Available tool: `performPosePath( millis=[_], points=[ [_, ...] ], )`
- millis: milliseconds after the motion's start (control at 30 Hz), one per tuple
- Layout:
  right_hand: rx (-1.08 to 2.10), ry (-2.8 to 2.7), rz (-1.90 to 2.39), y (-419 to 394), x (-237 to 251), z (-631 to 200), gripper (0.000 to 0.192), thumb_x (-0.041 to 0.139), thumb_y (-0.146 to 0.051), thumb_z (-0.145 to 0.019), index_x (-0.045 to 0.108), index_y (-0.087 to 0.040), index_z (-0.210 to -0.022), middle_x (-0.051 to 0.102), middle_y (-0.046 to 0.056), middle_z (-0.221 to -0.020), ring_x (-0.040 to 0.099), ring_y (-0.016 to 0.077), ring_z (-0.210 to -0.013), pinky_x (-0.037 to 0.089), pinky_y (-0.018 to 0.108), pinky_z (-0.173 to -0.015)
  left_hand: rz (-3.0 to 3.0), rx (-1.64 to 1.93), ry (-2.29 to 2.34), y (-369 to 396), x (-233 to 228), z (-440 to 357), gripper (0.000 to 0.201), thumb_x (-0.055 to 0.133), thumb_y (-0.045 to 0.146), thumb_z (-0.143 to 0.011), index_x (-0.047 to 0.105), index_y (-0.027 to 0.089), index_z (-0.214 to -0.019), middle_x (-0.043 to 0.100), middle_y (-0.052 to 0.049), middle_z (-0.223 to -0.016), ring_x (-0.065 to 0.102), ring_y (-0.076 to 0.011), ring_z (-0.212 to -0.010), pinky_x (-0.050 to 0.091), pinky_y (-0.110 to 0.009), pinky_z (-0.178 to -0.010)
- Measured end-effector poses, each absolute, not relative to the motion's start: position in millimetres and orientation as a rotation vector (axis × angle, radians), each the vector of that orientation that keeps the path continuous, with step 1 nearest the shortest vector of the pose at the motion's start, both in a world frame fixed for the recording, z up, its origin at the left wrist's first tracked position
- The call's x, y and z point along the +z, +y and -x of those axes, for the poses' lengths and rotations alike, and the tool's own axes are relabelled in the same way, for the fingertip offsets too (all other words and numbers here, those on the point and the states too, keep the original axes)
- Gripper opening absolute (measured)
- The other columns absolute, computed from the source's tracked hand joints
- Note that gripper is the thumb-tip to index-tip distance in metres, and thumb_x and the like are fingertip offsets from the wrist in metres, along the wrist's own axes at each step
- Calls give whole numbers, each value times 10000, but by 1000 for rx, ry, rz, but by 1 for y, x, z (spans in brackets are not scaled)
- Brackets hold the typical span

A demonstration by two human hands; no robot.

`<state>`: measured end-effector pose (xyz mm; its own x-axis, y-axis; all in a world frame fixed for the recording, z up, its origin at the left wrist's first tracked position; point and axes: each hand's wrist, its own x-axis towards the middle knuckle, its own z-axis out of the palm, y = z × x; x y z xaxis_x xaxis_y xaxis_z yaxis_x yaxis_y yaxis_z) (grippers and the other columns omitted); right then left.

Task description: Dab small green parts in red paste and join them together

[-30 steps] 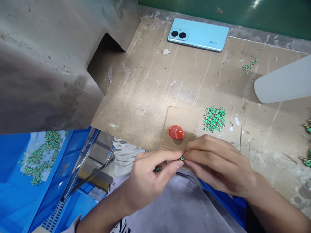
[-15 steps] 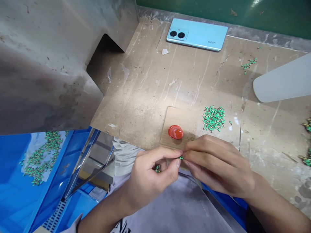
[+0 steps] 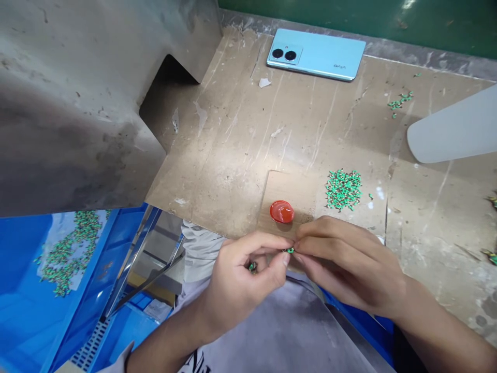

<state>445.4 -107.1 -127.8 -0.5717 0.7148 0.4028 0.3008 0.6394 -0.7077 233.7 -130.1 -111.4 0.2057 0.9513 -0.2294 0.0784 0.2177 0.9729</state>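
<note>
A tiny green piece is pinched between the fingertips of the left hand and the right hand, right at the near edge of the bench, just below a small red cap. The left hand is curled almost shut and also keeps a few more green bits tucked in its palm, while the right hand's fingers are closed tight on the same tiny piece. A pile of green pieces lies near the red cap on the right, a light blue phone lies far back on the bench, and a blue bin with more green pieces sits low on the left.
</note>
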Motion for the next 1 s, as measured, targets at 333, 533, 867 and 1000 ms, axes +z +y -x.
performPosePath(
  millis=[333, 533, 867, 1000],
  points=[
    [672, -2217, 806, -107, -129, -445, 92, 633, -89, -1026, 675, -136, -1093, 732, 103, -1033, 710, 215, -888, 594, 345, -755, -1142, 829, 1222, -135, -115, -232, 95, 722, 106, -902, 781, 136, -970, 683, 49, -620, 478, -33, -365, 367, -139, -348],
    [696, -2202, 821, -108, -128, -446, 105, 648, -79, -1017, 677, -134, -1102, 729, 102, -1043, 717, 209, -900, 596, 338, -764, -1163, 836, 1208, -135, -114, -234, 133, 713, 79, -905, 792, 138, -994, 600, 84, -565, 481, -30, -377, 390, -140, -395],
    [540, -2314, 747, -106, -130, -448, 144, 597, -62, -1038, 670, -133, -1140, 766, 128, -1050, 680, 220, -829, 573, 381, -682, -1212, 801, 1251, -139, -116, -231, 143, 710, 111, -924, 804, 122, -1030, 672, 39, -594, 489, -49, -379, 394, -159, -397],
    [526, -2325, 723, -105, -129, -449, 146, 560, -71, -1056, 677, -109, -1135, 760, 140, -1065, 673, 229, -841, 548, 387, -686, -1290, 823, 1274, -139, -118, -231, 154, 705, 108, -930, 821, 139, -1026, 704, 20, -633, 560, -69, -446, 461, -155, -468]
  ],
)
